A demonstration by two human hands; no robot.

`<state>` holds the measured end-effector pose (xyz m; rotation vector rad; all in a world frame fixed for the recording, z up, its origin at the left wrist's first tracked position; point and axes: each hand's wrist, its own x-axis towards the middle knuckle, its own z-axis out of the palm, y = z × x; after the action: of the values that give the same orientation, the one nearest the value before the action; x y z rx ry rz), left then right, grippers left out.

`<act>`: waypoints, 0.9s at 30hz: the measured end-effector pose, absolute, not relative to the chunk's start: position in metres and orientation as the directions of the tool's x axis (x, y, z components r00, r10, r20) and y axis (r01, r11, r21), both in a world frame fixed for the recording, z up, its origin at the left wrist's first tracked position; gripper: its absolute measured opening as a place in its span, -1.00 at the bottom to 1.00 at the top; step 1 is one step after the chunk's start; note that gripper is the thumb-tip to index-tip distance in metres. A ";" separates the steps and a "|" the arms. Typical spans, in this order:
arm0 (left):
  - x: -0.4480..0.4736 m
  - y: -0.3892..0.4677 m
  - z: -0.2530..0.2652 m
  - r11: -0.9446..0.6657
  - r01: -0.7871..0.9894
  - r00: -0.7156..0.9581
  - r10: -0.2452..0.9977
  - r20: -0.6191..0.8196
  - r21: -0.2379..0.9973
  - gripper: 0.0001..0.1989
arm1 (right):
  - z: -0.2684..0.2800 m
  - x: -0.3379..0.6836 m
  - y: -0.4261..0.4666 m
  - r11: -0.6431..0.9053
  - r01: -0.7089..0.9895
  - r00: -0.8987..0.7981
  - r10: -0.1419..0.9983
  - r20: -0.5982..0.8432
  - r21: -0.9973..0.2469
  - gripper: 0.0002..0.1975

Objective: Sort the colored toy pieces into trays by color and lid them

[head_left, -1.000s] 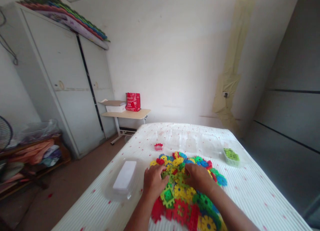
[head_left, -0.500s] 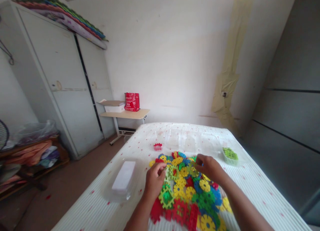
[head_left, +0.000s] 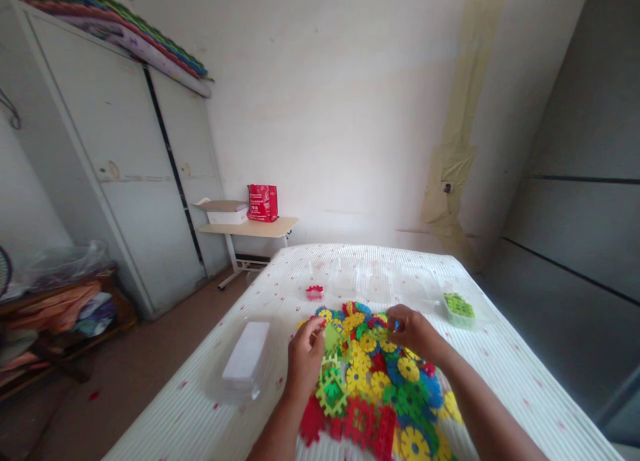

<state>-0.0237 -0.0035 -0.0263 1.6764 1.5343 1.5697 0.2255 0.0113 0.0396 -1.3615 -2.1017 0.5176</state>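
My left hand pinches a light green plastic building piece at its left edge. My right hand is closed at the far right of the pile, its fingers on another light green notched piece, seen nearly edge-on and partly blurred. Just below my left hand's piece lies a light green notched frame with a darker green centre. Red notched squares lie nearest me. Between the hands spreads a heap of yellow, blue, green and red notched discs.
A clear tray with a white card lies left of the pile. Behind it is a small tub of red pieces; a tub of green pieces stands at right. Clear containers sit at the back of the cloth-covered table.
My left hand has shifted slightly left, and its green piece has turned to show a broad face. The piece in my right hand has tilted flatter.
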 end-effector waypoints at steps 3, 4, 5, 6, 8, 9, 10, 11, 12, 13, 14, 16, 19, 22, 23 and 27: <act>-0.024 -0.004 -0.028 -0.345 0.415 -0.237 0.852 0.466 0.842 -0.72 | 0.040 0.225 0.011 0.394 0.673 -0.304 0.919 0.251 -0.626 -0.91; -0.025 -0.004 -0.028 -0.347 0.401 -0.238 0.854 0.462 0.848 -0.71 | 0.041 0.224 0.010 0.388 0.662 -0.293 0.921 0.254 -0.641 -0.92; -0.024 -0.004 -0.028 -0.347 0.383 -0.236 0.859 0.454 0.856 -0.71 | 0.041 0.221 0.009 0.389 0.648 -0.283 0.921 0.268 -0.655 -0.94; -0.024 -0.004 -0.028 -0.345 0.360 -0.232 0.867 0.441 0.867 -0.71 | 0.041 0.218 0.007 0.400 0.629 -0.276 0.916 0.289 -0.667 -0.96; -0.022 -0.004 -0.028 -0.327 0.293 -0.223 0.891 0.396 0.899 -0.69 | 0.041 0.208 0.003 0.446 0.591 -0.280 0.895 0.347 -0.672 -0.97; -0.021 -0.005 -0.027 -0.310 0.245 -0.215 0.907 0.363 0.919 -0.69 | 0.040 0.202 0.001 0.476 0.581 -0.289 0.879 0.380 -0.660 -0.97; -0.019 -0.005 -0.027 -0.286 0.191 -0.202 0.925 0.323 0.939 -0.68 | 0.038 0.195 -0.001 0.510 0.579 -0.301 0.859 0.415 -0.636 -0.95; -0.018 -0.005 -0.026 -0.258 0.136 -0.185 0.942 0.280 0.957 -0.67 | 0.036 0.187 -0.004 0.546 0.588 -0.318 0.834 0.450 -0.597 -0.92; -0.017 -0.005 -0.025 -0.228 0.084 -0.166 0.957 0.239 0.970 -0.65 | 0.033 0.180 -0.006 0.580 0.608 -0.340 0.808 0.481 -0.543 -0.90; -0.016 -0.005 -0.024 -0.202 0.035 -0.146 0.968 0.205 0.979 -0.64 | 0.030 0.173 -0.008 0.609 0.634 -0.365 0.779 0.510 -0.477 -0.87; -0.015 -0.006 -0.024 -0.184 -0.007 -0.127 0.975 0.181 0.983 -0.63 | 0.027 0.167 -0.010 0.633 0.660 -0.393 0.750 0.532 -0.404 -0.85; -0.015 -0.006 -0.022 -0.171 -0.075 -0.094 0.982 0.164 0.982 -0.62 | 0.021 0.157 -0.014 0.653 0.709 -0.447 0.709 0.545 -0.268 -0.83; -0.014 -0.008 -0.018 -0.168 -0.141 -0.053 0.985 0.162 0.976 -0.65 | 0.015 0.149 -0.017 0.633 0.758 -0.488 0.709 0.510 -0.155 -0.83; -0.014 -0.011 -0.014 -0.152 -0.175 -0.039 0.988 0.148 0.973 -0.67 | 0.013 0.148 -0.018 0.608 0.780 -0.481 0.734 0.479 -0.149 -0.83; -0.013 -0.012 -0.014 -0.149 -0.182 -0.035 0.989 0.145 0.972 -0.66 | 0.013 0.148 -0.018 0.607 0.777 -0.476 0.739 0.478 -0.165 -0.82; -0.013 -0.013 -0.014 -0.151 -0.176 -0.013 0.988 0.151 0.973 -0.63 | 0.011 0.151 -0.015 0.617 0.731 -0.447 0.755 0.479 -0.292 -0.86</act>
<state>-0.0135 -0.0131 -0.0135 1.1846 1.0009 1.3979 0.1512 -0.0154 0.0109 -1.1643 -2.2650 0.0560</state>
